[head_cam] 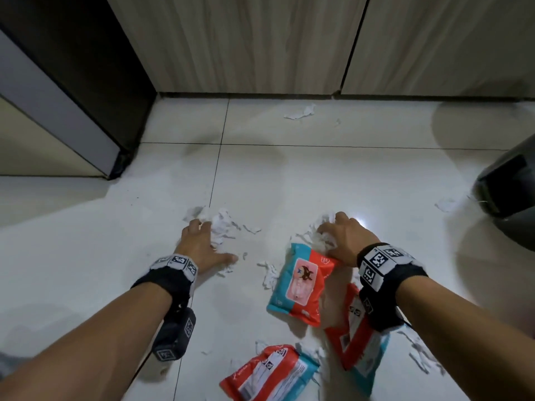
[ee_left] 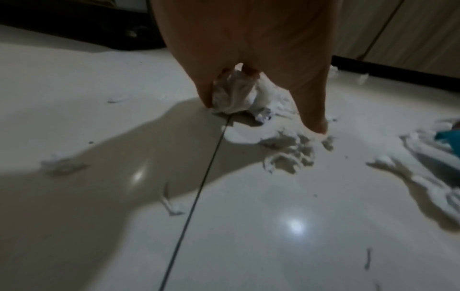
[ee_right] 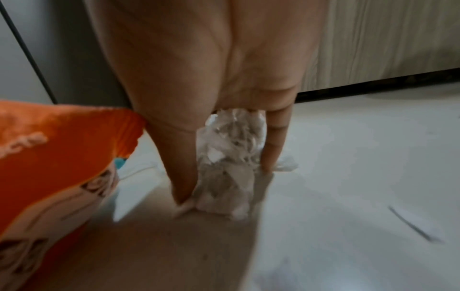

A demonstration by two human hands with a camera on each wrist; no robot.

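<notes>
Tissue seemingly inside left grip, right grip.

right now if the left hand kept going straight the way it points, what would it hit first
The left hand grips the shredded tissue pile right in front of it, so that comes first. Beyond it the floor looks bare up to the wooden cabinet, though depth is unclear.

Home kitchen: wood-grain cabinet doors, glossy tiled floor, bin.
</notes>
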